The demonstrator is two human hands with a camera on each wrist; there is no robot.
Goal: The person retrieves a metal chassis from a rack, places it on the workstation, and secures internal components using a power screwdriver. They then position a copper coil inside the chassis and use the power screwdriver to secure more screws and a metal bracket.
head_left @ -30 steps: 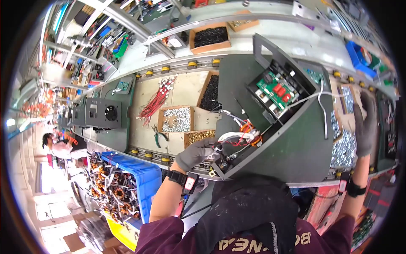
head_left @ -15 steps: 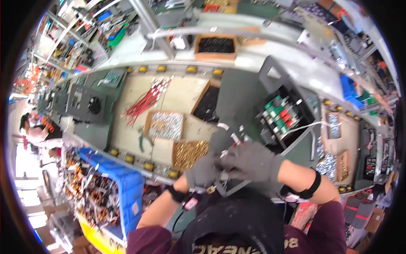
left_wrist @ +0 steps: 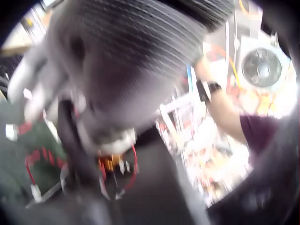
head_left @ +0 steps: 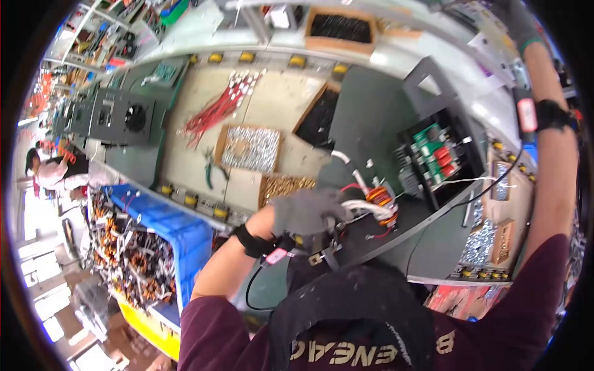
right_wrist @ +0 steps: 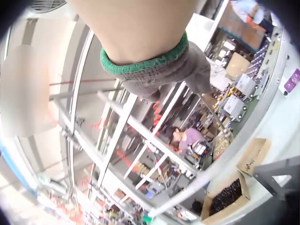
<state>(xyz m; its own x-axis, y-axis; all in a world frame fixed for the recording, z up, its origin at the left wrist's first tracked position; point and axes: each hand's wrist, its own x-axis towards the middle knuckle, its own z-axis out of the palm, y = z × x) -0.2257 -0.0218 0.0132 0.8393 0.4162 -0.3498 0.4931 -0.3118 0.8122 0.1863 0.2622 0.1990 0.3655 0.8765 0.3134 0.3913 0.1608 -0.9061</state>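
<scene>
My gloved left hand (head_left: 306, 213) grips a bundle of white and red wires (head_left: 362, 207) beside an orange wound coil (head_left: 380, 201), at the near edge of a dark green metal chassis (head_left: 377, 117). In the left wrist view the glove (left_wrist: 126, 61) fills the frame, with the coil (left_wrist: 112, 164) and red wires just below it. A green circuit board (head_left: 436, 151) sits in the chassis' black housing. My right arm is raised at the far right, its gloved hand (head_left: 516, 21) at the frame's top edge. In the right wrist view only the glove's back (right_wrist: 164, 70) shows and the fingers are hidden.
Cardboard boxes hold silver screws (head_left: 250, 148), brass parts (head_left: 284, 185) and black screws (head_left: 318, 120). Red leads (head_left: 216, 111) and pliers (head_left: 213, 167) lie on the bench. A blue bin (head_left: 185, 238) of coils stands at the near left. More silver screws (head_left: 482, 241) lie at the right.
My right hand went from the screw box at the right to the wires beside my left hand, then rose high to the upper right. My left hand has kept its grip on the wires.
</scene>
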